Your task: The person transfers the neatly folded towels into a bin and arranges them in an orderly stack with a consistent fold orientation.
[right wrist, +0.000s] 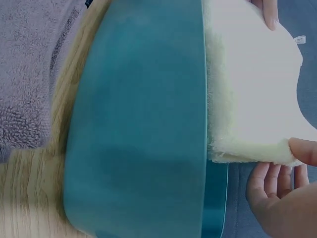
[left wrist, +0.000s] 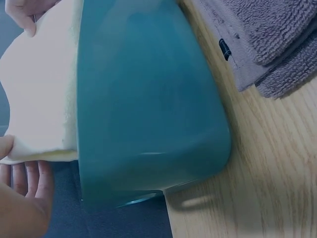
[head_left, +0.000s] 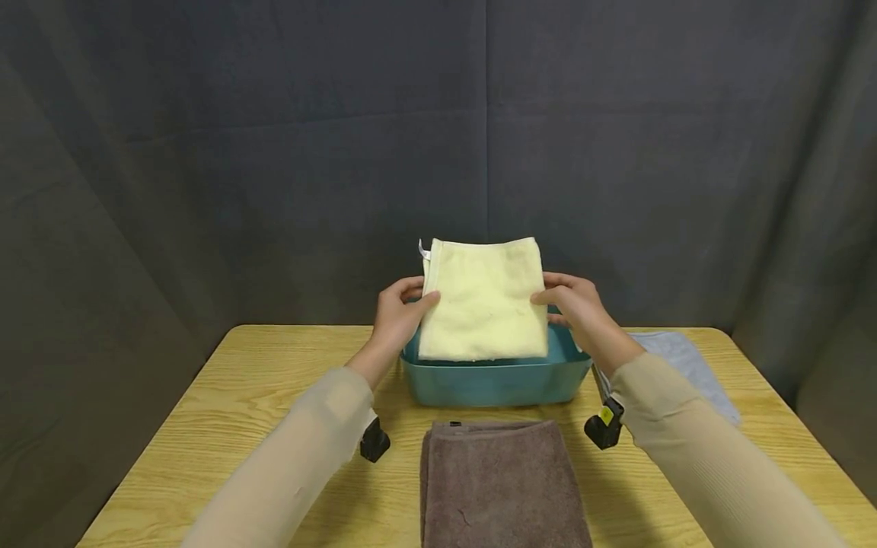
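A folded pale yellow towel (head_left: 486, 304) is held up over a teal plastic basket (head_left: 493, 384), its lower edge close to the front rim in the head view. My left hand (head_left: 400, 316) pinches the towel's left edge, thumb in front and fingers behind. On the opposite edge my right hand (head_left: 575, 304) pinches it the same way. In the left wrist view the towel (left wrist: 44, 84) overlaps the basket's rim (left wrist: 79, 99). The right wrist view shows the right thumb (right wrist: 303, 151) on top of the towel's corner. The basket's inside is mostly hidden behind the towel.
A folded brown towel (head_left: 503, 487) lies on the wooden table (head_left: 274, 396) in front of the basket. To the right, partly behind the right forearm, lies a light blue-grey cloth (head_left: 692, 369). A dark curtain (head_left: 342, 152) hangs behind the table.
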Motion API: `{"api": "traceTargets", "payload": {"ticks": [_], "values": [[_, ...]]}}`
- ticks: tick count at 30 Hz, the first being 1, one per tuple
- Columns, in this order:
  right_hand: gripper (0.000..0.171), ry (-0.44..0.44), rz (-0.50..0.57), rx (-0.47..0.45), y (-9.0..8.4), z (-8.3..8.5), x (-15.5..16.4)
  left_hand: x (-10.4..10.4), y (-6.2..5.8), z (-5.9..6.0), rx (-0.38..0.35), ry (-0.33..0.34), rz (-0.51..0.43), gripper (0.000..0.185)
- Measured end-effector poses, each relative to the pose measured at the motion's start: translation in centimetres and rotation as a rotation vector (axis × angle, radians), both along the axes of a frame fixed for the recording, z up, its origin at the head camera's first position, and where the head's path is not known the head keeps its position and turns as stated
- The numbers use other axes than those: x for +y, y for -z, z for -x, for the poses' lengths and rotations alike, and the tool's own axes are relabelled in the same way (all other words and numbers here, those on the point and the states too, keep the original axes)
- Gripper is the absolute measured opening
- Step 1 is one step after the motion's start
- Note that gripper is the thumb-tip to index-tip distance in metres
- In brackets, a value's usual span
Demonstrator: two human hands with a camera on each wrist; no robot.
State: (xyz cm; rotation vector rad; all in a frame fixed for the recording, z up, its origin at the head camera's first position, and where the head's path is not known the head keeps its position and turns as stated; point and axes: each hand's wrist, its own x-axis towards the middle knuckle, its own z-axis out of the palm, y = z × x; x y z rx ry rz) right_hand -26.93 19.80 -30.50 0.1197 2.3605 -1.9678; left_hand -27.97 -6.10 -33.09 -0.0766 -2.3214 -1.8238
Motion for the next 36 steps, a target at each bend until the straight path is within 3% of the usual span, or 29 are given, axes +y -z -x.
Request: {"api": "traceTargets", "payload": {"ticks": [8, 17, 30, 36], "values": [[0.06, -0.014, -0.014, -0.079, -0.1, 0.7, 0.2, 0.5, -0.2, 0.4, -0.052, 0.01, 0.026, 0.037], [0.057, -0.024, -0.076, -0.08, 0.9, 0.7, 0.3, 0.7, 0.9, 0.4, -0.084, 0.014, 0.052, 0.034], [0.053, -0.021, -0.2, 0.051, 3.4, 0.4, 0.0, 0.9, 2.3, 0.0, -0.065, 0.034, 0.111, 0.039], [0.051, -0.035, -0.253, 0.082, 4.1, 0.5, 0.4, 1.1, 2.4, -0.1, -0.068, 0.026, 0.196, 0.041]]}}
